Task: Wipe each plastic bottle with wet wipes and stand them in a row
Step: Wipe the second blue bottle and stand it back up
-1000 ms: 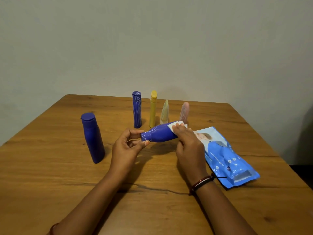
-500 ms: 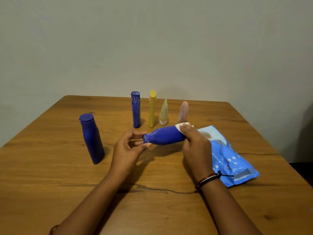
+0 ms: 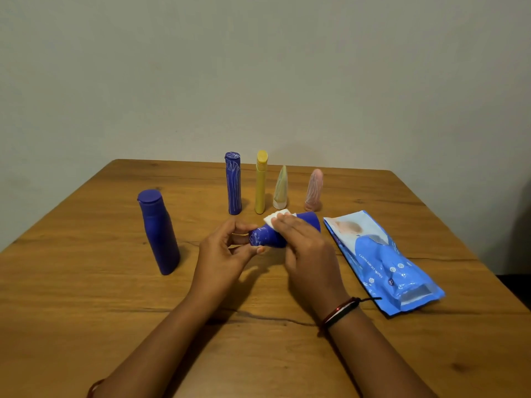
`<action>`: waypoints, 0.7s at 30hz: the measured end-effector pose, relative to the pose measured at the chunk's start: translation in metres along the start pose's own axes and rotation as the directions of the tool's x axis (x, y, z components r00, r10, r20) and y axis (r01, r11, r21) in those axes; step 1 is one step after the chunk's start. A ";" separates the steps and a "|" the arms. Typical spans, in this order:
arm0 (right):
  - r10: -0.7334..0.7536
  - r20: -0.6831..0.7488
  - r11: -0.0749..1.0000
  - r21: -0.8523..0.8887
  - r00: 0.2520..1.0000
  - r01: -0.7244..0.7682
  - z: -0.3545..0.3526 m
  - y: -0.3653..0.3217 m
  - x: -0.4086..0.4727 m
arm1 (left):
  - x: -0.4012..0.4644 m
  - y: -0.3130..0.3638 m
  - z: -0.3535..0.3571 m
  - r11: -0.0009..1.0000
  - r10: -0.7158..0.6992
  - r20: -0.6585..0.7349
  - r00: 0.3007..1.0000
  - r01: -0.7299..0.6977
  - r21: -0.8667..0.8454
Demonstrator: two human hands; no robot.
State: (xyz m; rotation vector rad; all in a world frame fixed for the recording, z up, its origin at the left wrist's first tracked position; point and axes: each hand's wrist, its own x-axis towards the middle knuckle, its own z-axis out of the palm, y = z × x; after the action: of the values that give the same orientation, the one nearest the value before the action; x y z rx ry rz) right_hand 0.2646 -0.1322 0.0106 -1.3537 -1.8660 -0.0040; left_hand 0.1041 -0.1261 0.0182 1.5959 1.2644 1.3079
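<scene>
the wiping step was in hand: a blue bottle (image 3: 283, 232) lay sideways above the desk (image 3: 86, 297), near its middle, its cap end pinched by the left hand (image 3: 227, 251) while the right hand (image 3: 304, 248) pressed a white wipe (image 3: 274, 218) onto its body, fingers (image 3: 283, 222) fairly straight as far as the angle showed. four bottles stood in a row (image 3: 261, 182) behind; another blue bottle (image 3: 159, 234) waited at left. next, the held one probably needed turning, then standing upright beside the row.
</scene>
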 end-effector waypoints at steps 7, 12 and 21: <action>0.297 -0.053 0.952 -0.062 0.954 -0.300 -0.014 0.041 0.008 | 0.000 0.003 -0.003 0.995 0.045 0.057 0.997 -0.050 0.086; 0.181 0.009 0.983 -0.025 0.983 -0.180 -0.011 0.014 0.004 | -0.001 0.005 -0.001 0.995 0.047 0.088 0.995 -0.054 0.086; 0.120 0.049 0.992 0.017 0.992 -0.121 -0.007 0.006 0.004 | -0.001 0.003 -0.002 0.988 0.099 0.088 0.991 -0.108 0.106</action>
State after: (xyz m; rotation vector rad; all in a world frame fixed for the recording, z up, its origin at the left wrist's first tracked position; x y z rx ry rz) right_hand 0.2733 -0.1301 0.0153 -1.4624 -1.8159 0.1096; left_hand 0.1030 -0.1285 0.0215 1.7960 1.2359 1.2400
